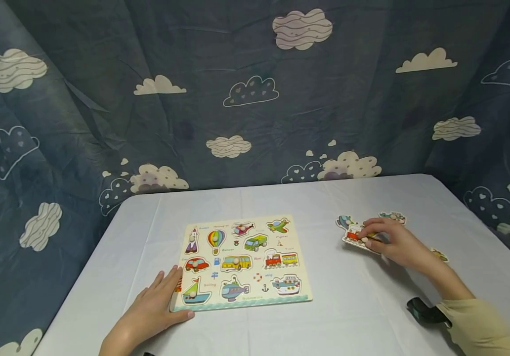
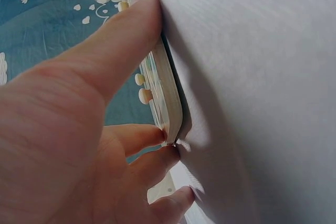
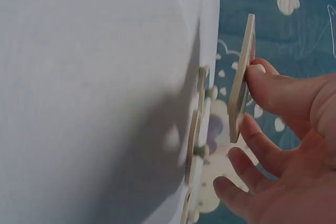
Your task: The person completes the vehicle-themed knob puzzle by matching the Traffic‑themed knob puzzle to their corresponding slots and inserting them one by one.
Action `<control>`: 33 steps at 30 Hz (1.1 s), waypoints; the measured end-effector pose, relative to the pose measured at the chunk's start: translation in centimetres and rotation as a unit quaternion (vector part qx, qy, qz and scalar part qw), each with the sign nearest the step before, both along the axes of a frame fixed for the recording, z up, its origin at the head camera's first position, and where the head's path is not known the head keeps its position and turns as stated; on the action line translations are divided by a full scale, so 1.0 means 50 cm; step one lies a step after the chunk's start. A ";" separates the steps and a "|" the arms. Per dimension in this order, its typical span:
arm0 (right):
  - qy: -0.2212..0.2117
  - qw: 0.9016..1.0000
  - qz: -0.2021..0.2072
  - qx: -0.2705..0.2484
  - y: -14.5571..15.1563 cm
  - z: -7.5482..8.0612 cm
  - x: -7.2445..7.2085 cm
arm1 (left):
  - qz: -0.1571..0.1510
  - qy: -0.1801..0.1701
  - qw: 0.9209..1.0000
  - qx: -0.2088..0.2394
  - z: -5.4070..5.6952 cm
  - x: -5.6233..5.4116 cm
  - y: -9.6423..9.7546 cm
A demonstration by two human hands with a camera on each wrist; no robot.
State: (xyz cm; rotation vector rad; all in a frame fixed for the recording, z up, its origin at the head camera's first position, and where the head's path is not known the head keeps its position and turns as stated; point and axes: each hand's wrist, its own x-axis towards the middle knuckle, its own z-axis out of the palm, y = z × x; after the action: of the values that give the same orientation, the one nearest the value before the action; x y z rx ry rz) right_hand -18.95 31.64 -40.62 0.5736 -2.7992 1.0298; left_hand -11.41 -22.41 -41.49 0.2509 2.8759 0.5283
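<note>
A wooden puzzle board (image 1: 259,277) with printed vehicles lies flat on the white table. My left hand (image 1: 148,306) rests at its near left corner, thumb along the front edge and straight fingers by the left side. The left wrist view shows the thumb (image 2: 131,30) against the board's side (image 2: 170,93). To the right, my right hand (image 1: 395,244) pinches a train puzzle piece (image 1: 353,237), fingertips on its picture side. In the right wrist view the piece (image 3: 240,82) is tilted and raised off the table, above other knobbed pieces (image 3: 193,148).
Behind the train piece lies a blue puzzle piece (image 1: 344,220). Another piece (image 1: 395,216) is beyond the right hand, and a yellowish one (image 1: 439,254) sits behind the forearm. A dark cloud-patterned curtain (image 1: 255,118) hangs behind the table (image 1: 317,202).
</note>
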 end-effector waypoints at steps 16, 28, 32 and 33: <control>-0.016 0.999 0.025 -0.025 -0.083 0.019 0.023 | 0.004 -0.005 1.000 -0.005 -0.001 -0.002 -0.002; -0.018 0.998 0.058 -0.036 -0.131 0.012 0.029 | 0.007 -0.011 1.000 0.000 0.000 -0.002 -0.001; -0.015 0.996 0.080 -0.032 -0.147 0.011 0.024 | 0.006 -0.006 1.000 0.000 0.000 -0.001 -0.001; -0.016 0.996 0.086 -0.032 -0.151 0.010 0.022 | 0.005 -0.005 1.000 0.000 0.000 -0.001 0.000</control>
State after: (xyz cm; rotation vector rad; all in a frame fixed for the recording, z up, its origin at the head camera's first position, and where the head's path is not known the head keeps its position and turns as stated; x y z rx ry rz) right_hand -17.83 24.08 -40.11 0.8082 -2.7719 1.1657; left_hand -11.47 -22.43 -41.51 0.2331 2.8697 0.5293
